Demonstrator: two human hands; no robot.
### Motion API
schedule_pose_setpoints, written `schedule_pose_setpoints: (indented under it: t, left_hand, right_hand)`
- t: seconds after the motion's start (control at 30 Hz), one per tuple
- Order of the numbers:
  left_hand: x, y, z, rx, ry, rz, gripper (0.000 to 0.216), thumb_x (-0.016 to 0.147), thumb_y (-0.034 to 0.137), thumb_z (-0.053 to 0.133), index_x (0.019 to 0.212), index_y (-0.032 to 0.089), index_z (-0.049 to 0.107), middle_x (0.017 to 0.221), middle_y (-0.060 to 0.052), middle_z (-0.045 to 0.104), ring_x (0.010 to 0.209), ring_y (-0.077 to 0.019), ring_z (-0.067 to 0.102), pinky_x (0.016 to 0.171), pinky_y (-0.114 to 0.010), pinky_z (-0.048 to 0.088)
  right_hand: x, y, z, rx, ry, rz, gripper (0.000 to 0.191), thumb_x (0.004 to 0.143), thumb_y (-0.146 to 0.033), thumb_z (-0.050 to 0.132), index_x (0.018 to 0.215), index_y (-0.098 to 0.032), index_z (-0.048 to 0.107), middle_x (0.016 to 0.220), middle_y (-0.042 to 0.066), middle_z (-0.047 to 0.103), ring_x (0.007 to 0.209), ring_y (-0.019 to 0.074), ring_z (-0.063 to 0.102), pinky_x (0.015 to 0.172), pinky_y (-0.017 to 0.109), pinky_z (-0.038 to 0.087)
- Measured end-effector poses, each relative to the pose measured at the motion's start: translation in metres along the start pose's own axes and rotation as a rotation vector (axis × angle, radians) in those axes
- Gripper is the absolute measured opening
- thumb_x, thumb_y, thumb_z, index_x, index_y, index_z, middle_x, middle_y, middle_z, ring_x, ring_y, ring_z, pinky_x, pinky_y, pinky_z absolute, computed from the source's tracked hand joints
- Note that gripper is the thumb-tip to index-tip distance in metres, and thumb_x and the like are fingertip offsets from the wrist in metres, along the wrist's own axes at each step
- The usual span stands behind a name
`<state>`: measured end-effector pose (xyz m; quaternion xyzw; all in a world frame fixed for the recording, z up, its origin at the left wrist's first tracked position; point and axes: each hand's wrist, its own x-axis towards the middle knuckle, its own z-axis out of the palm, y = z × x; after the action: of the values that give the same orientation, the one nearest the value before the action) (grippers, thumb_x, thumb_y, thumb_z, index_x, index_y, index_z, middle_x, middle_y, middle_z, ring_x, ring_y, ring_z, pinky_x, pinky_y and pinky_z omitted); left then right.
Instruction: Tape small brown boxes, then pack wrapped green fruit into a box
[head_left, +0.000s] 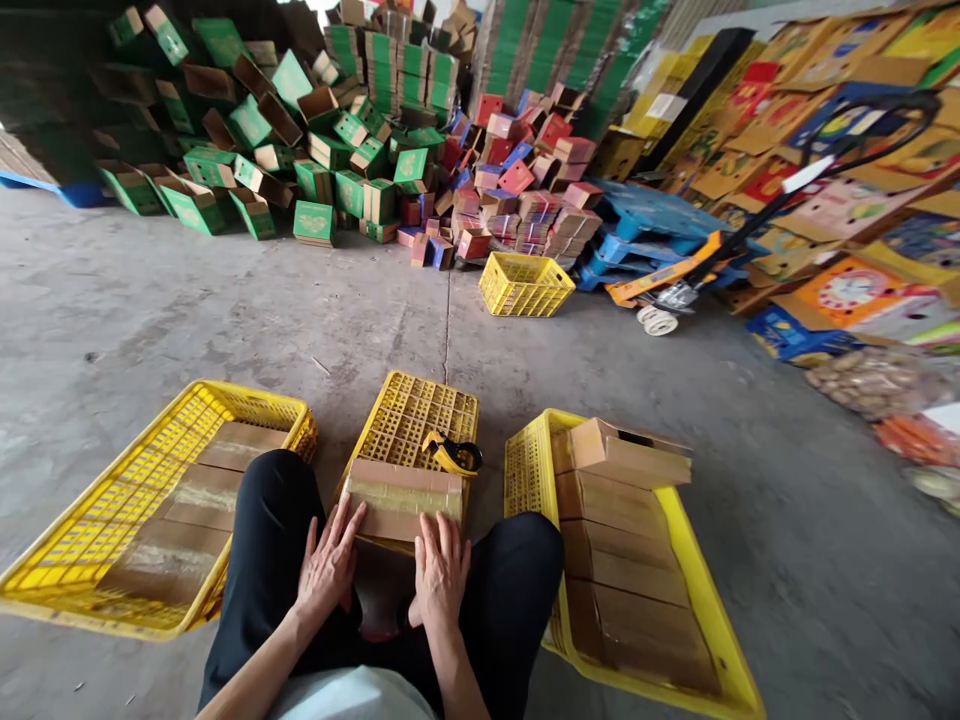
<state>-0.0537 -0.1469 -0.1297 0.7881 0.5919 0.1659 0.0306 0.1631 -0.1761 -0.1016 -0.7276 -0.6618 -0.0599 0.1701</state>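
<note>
Between my knees a brown cardboard box [405, 492] lies on a yellow plastic crate [409, 405] that seems turned bottom up. A shiny strip of clear tape runs along the box's top. My left hand [328, 563] rests its stretched fingers on the box's near left corner. Toward the right end, the fingers of my right hand [441, 568] lie spread on the near edge. Both hands are open and grip nothing; the thumbs are partly hidden below the edge. Just beyond the box, a yellow and black tape dispenser [452, 455] sits on the crate.
At left stands a yellow crate [202, 385] with several taped boxes [202, 495]; at right another crate [731, 650] holds several boxes [634, 555], one tilted on top. Farther off are a yellow basket [525, 285], a pallet jack [667, 280], blue pallets [652, 215] and heaped green cartons [315, 222].
</note>
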Motion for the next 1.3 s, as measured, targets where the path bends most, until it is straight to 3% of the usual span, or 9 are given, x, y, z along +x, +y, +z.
schedule_pose_setpoints:
  t: [0.17,0.37,0.57,0.67,0.77,0.87,1.07,1.3]
  left_hand:
    - [-0.002,-0.001,0.002,-0.003,0.030,0.001,0.089,0.095,0.005,0.046,0.170,0.036,0.008,0.176,-0.007,0.017,0.160,-0.0353,0.026,0.123,-0.062,0.034]
    - [0.001,0.000,0.004,-0.028,0.077,0.037,0.086,0.095,0.006,0.044,0.170,0.029,0.009,0.176,-0.011,0.017,0.159,-0.0308,0.029,0.124,-0.055,0.037]
    - [0.006,0.008,0.006,-0.024,0.129,0.058,0.089,0.094,0.007,0.049,0.170,0.022,0.005,0.176,-0.018,0.013,0.160,-0.0365,0.025,0.123,-0.060,0.036]
    - [0.013,0.014,0.004,-0.043,0.138,0.059,0.083,0.096,0.013,0.054,0.169,0.024,0.015,0.176,-0.018,0.014,0.160,-0.0388,0.022,0.123,-0.063,0.036]
    - [0.023,0.023,0.004,-0.084,0.140,0.109,0.069,0.100,0.028,0.059,0.163,0.021,0.034,0.175,-0.019,0.019,0.160,-0.0409,0.022,0.122,-0.063,0.036]
    - [0.032,0.036,0.008,-0.123,0.112,0.192,0.064,0.101,0.038,0.060,0.158,0.016,0.042,0.173,-0.021,0.024,0.159,-0.0409,0.024,0.122,-0.060,0.038]
    - [0.046,0.049,0.014,-0.108,0.038,0.245,0.063,0.101,0.024,0.051,0.163,0.020,0.039,0.170,-0.017,0.034,0.160,-0.0384,0.023,0.123,-0.057,0.035]
    - [0.062,0.029,0.010,-0.179,0.007,0.276,0.055,0.104,0.021,0.040,0.158,0.019,0.048,0.158,-0.011,0.054,0.153,-0.0285,0.041,0.123,-0.048,0.040]
  right_hand:
    - [0.001,0.007,0.004,0.126,0.063,0.019,0.042,0.112,-0.040,0.037,0.140,-0.029,0.067,0.143,0.011,0.065,0.133,0.0304,0.058,0.110,0.049,0.048]
    - [-0.002,0.021,0.010,0.251,0.157,0.062,0.044,0.112,-0.038,0.038,0.143,-0.020,0.064,0.143,0.015,0.064,0.134,0.0276,0.059,0.107,0.043,0.053]
    - [0.007,0.027,0.003,0.172,0.120,0.061,0.045,0.112,-0.037,0.035,0.136,-0.020,0.069,0.135,0.014,0.070,0.119,0.0264,0.066,0.101,0.041,0.053]
    - [0.013,0.030,-0.001,0.075,0.088,0.030,0.047,0.112,-0.038,0.034,0.141,-0.019,0.066,0.140,0.016,0.067,0.118,0.0286,0.065,0.102,0.043,0.049]
    - [0.015,0.030,-0.002,-0.001,0.055,-0.006,0.047,0.112,-0.037,0.035,0.145,-0.019,0.063,0.145,0.016,0.064,0.121,0.0306,0.062,0.105,0.046,0.047]
    - [0.018,0.021,0.001,-0.024,0.053,-0.013,0.047,0.111,-0.038,0.036,0.145,-0.017,0.062,0.141,0.019,0.066,0.123,0.0328,0.061,0.107,0.050,0.046]
    - [0.031,-0.012,0.014,0.094,0.003,-0.206,0.048,0.109,-0.020,0.030,0.146,-0.018,0.061,0.144,0.013,0.065,0.132,0.0278,0.058,0.113,0.046,0.045]
    - [0.049,-0.018,0.020,0.114,0.003,-0.199,0.042,0.109,-0.026,0.037,0.141,-0.021,0.064,0.136,0.013,0.068,0.125,0.0291,0.062,0.109,0.048,0.047]
